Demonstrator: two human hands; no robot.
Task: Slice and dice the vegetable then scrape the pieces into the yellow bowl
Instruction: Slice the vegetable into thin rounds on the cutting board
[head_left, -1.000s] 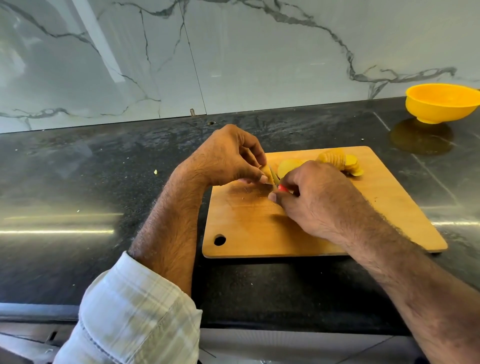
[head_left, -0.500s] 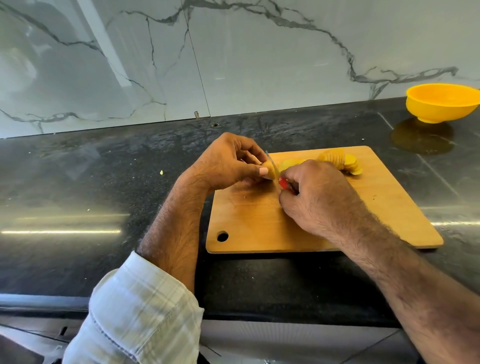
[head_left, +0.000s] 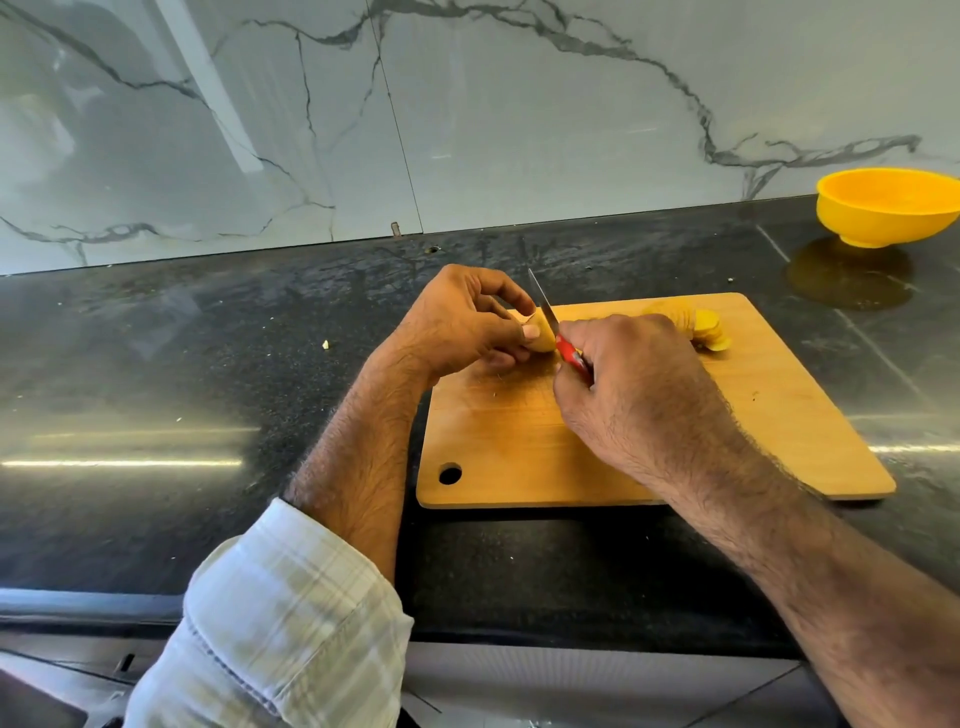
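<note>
Two hands — left hand (head_left: 457, 327), right hand (head_left: 634, 384) — one knife (head_left: 550, 322), one yellow bowl (head_left: 883, 208)

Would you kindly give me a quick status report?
Left hand grips vegetable; right hand holds knife. Slices on board. Yellow bowl unobstructed.

pale plaid sleeve (head_left: 291, 613), seemingly rolled, hairy forearms
</note>
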